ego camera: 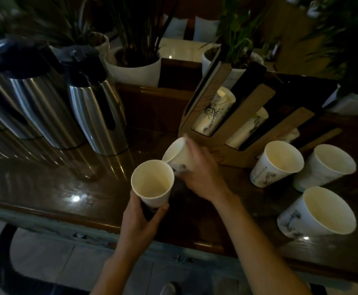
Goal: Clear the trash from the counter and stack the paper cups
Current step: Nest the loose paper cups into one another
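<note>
Your left hand (143,211) wraps around the lower half of an upright white paper cup (152,182), fingers curled closed on it, holding it just above the near edge of the dark glossy wooden counter (56,184). Your right hand (201,169) reaches across, fingers closed over the side of a second white paper cup with a grey ink print (177,155), tilted so its mouth points left; its rim touches the rim of the first cup.

To the right, three more white printed paper cups stand loose on the counter: one near the holder (277,163), one further right (325,167), one nearest you (318,211). They sit close together, well apart from your hands. Behind your right hand a brown cardboard cup holder (227,154) leans with stacked cups in its slots.

On the left, two brushed steel vacuum jugs with black lids (97,116) stand side by side, with bare counter between them and your left hand. White plant pots (135,69) line the back. The room is dim.
</note>
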### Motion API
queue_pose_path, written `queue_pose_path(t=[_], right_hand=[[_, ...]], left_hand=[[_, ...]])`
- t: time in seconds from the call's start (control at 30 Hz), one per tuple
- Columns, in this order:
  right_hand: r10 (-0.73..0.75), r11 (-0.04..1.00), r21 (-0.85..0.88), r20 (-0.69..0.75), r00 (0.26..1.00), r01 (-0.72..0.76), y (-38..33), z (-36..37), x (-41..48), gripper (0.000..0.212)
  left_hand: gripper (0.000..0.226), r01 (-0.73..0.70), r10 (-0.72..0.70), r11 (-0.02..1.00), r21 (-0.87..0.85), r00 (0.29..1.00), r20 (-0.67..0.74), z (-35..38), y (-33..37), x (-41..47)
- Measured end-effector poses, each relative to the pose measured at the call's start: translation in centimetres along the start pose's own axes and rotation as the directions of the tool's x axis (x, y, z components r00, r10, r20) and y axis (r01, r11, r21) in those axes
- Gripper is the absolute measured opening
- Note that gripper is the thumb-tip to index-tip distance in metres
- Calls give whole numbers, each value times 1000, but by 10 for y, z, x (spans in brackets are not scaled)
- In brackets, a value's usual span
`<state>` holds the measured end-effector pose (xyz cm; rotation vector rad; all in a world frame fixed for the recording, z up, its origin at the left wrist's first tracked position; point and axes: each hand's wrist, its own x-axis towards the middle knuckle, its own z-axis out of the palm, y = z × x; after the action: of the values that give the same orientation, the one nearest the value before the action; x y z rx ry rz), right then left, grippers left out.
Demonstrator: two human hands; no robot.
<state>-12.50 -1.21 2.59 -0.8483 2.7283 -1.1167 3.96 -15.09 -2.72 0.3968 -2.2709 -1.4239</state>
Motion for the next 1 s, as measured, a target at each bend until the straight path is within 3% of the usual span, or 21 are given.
queue_pose_path(t=[0.13, 0.27, 0.37, 0.5, 0.6, 0.77, 1.0], right_hand=[[74, 904, 424, -288, 955, 58, 0, -61, -33, 107], [-40, 806, 477, -548, 836, 351, -16, -109, -49, 87], [-102, 797, 430, -595, 797, 423, -27, -118, -52, 82], [-21, 922, 333, -470, 883, 199, -22, -102, -54, 101], [2, 998, 62, -435, 900, 27, -12, -84, -57, 99], [86, 973, -152, -457, 885, -173, -12, -58, -61, 102], [114, 892, -361, -401, 909, -271, -28, -54, -70, 84]], left_hand=[[84, -21, 21, 999, 27, 999, 28, 14, 7, 4], [83, -51, 57, 998, -39, 985, 165, 48, 28, 15], [82, -93, 105, 993, -67, 973, 207, 74, 40, 24], [83, -107, 130, 989, -104, 958, 256, 96, 49, 32], [85, -116, 142, 987, -115, 956, 256, 105, 49, 32], [90, -137, 156, 986, -89, 954, 257, 108, 48, 30], [90, -174, 187, 982, -72, 949, 255, 110, 44, 28]])
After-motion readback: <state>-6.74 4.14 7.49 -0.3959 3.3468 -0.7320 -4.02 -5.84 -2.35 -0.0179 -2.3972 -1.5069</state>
